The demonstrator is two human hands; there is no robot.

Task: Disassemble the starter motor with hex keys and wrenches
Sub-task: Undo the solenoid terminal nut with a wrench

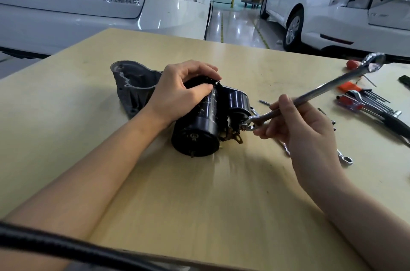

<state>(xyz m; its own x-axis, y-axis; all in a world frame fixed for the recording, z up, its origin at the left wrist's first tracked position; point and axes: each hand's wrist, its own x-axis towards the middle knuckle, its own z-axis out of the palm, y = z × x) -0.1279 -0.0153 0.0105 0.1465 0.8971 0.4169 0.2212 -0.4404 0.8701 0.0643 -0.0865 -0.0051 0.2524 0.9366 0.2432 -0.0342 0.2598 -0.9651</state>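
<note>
A black starter motor [199, 128] lies on its side in the middle of the wooden table [155, 193], its grey cast housing [131, 84] pointing away to the left. My left hand [179, 91] grips the top of the motor body. My right hand [304, 128] holds a long silver combination wrench [315, 93] by its shaft. The wrench's open jaw sits on a nut at the small solenoid cylinder [238, 102] on the motor's right side, and its ring end sticks up to the right.
Another wrench [345, 157] lies on the table behind my right hand. At the right edge lie a set of hex keys in an orange holder [350, 87], a screwdriver and other tools. Two white cars stand beyond the table. A black cable [66, 246] crosses the bottom left.
</note>
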